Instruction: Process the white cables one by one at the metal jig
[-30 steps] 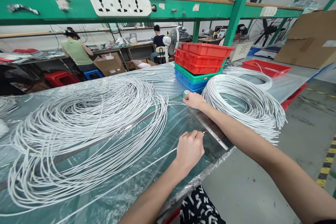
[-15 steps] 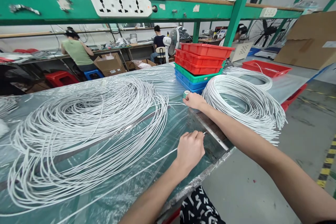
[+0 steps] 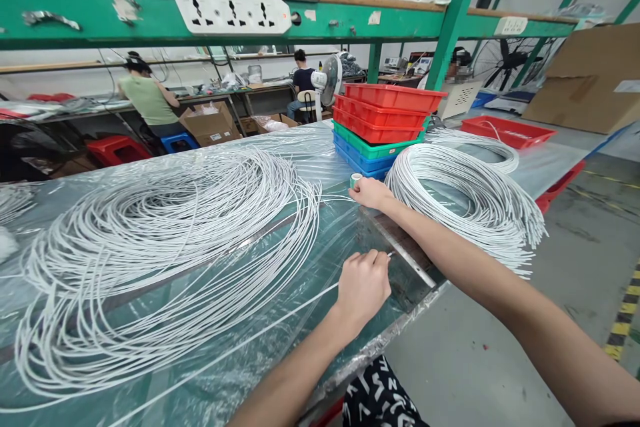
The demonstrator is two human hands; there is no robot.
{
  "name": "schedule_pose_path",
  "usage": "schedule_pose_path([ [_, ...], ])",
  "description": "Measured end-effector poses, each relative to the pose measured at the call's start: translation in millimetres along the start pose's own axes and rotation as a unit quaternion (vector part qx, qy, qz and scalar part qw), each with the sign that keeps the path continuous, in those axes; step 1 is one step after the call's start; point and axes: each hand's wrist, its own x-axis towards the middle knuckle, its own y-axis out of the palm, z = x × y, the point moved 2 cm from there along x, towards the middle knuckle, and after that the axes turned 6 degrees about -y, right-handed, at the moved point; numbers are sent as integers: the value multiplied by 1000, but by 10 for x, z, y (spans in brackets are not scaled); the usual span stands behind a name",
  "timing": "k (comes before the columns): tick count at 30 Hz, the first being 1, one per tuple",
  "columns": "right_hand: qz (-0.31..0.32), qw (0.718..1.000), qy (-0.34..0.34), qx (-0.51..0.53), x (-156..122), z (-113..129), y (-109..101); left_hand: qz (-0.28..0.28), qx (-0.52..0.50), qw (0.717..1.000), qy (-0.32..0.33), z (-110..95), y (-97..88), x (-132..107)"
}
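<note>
My left hand [image 3: 365,285] is closed around a single white cable [image 3: 280,321], low over the front of the table. The cable's short end pokes out past my fingers on the right, and its length trails away to the lower left. Farther forward, my right hand [image 3: 371,192] is closed at a small green-and-white roll [image 3: 355,180], which looks like tape. The fingertips are partly hidden. Left of my hands lies a large loose coil of white cables [image 3: 165,213]. A tidier cable coil [image 3: 465,200] sits beyond my right forearm, its cut ends toward me.
Stacked red, green and blue trays [image 3: 385,120] stand behind my right hand. A red tray [image 3: 507,131] lies farther right. Plastic sheeting covers the table [image 3: 300,360], with a metal strip [image 3: 405,253] near its edge. A green shelf beam [image 3: 125,13] crosses above. Two people sit at a far bench.
Both hands hold nearly the same places and grips. The view has shifted very slightly; the cables and trays have not visibly moved.
</note>
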Motion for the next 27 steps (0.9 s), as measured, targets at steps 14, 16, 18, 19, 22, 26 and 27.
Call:
schedule_pose_path([
  [14,8,1000,0,-2,-6,9,-12,-12,-3,1000,1,9,46,-22],
  [16,7,1000,-1,-5,-1,3,-2,-12,-2,1000,2,4,46,-25],
  [18,5,1000,0,-6,2,-4,9,-11,1,1000,2,1,46,-24],
  [19,5,1000,0,-5,3,-7,13,-9,3,1000,1,1,47,-23],
  [22,4,1000,0,-3,4,-11,19,-5,6,1000,-1,5,53,-17],
  [26,4,1000,-1,-1,4,-12,21,-2,4,1000,-1,6,59,-20],
  [27,4,1000,-2,0,5,-12,21,-1,3,1000,0,5,60,-22],
])
